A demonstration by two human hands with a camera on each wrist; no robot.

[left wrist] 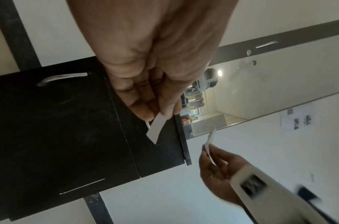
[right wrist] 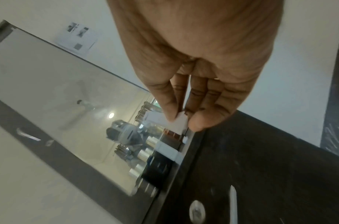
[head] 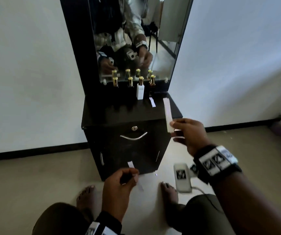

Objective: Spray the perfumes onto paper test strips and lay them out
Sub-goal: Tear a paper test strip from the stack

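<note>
Pinching a strip (head: 167,114) in right hand (head: 189,134) (left hand (head: 119,185) too).

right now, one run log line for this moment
left hand: pinches paper strip | right hand: pinches test strip above cabinet top | laid strip by brown bottle

Dim room, soft daylight (mirror-reflected), motion-blurred wrist views, wide-angle bowed edges
</note>
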